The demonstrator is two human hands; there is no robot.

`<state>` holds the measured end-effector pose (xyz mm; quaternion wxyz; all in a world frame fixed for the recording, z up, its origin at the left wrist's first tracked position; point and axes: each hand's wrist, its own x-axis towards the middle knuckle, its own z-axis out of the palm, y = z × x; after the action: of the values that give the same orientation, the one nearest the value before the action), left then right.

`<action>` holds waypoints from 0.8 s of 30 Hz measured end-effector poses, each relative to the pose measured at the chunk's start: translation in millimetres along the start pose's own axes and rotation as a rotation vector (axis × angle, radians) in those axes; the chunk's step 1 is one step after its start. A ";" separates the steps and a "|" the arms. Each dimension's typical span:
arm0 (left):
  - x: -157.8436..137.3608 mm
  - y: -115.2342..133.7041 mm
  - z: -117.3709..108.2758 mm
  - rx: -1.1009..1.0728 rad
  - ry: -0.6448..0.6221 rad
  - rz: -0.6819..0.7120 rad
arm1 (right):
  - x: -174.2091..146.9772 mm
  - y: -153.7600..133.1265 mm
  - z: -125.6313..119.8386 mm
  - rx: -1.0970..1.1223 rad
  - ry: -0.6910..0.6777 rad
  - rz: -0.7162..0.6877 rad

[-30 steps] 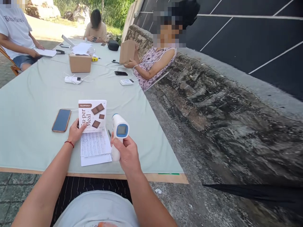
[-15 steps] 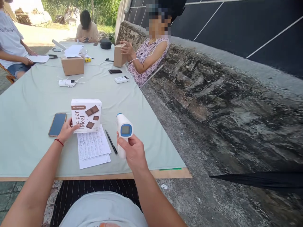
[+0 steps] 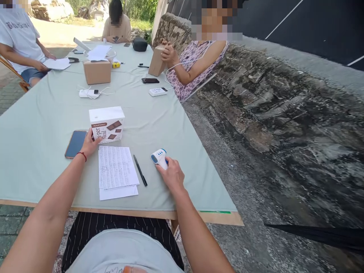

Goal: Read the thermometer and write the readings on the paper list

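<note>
My left hand (image 3: pixel 91 145) grips the lower left side of a white meal box (image 3: pixel 107 120) with brown bars printed on its front. The box is on the table just beyond the printed sheets, its top tilted into view. My right hand (image 3: pixel 172 173) is closed round the handle of a white and blue infrared thermometer (image 3: pixel 159 156), which lies low at the tabletop on its side. Between my hands are the printed sheets (image 3: pixel 118 168) and a black pen (image 3: pixel 140 170). A smartphone (image 3: pixel 75 144) lies left of my left hand.
Farther up the cloth-covered table (image 3: pixel 57 167) are a cardboard box (image 3: pixel 97 72) with papers on top, a white device with a cable (image 3: pixel 88 93), a white power bank (image 3: pixel 158 91) and a dark phone (image 3: pixel 150 80). A person at the right holds a carton (image 3: pixel 157 61). Two others sit farther off.
My right hand has lowered the thermometer from upright in the air to the tabletop, turning it on its side. My left hand has set the meal box down a little farther away.
</note>
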<state>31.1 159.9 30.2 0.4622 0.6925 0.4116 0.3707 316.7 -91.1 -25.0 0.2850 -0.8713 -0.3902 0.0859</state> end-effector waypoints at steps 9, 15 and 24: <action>-89.0 14.0 49.5 0.579 0.118 0.366 | -18.7 -39.0 19.9 0.085 0.009 -0.403; -132.0 15.2 83.1 0.786 -0.266 0.376 | -17.6 -56.3 37.7 0.050 -0.138 -0.398; -139.1 20.6 89.3 0.872 -0.295 0.368 | -33.0 -29.8 33.1 0.982 -0.240 -0.155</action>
<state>61.8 -1.8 4.6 0.1096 0.9277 0.3295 0.1372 263.2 -85.0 -37.9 0.6193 -0.5871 -0.3975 0.3373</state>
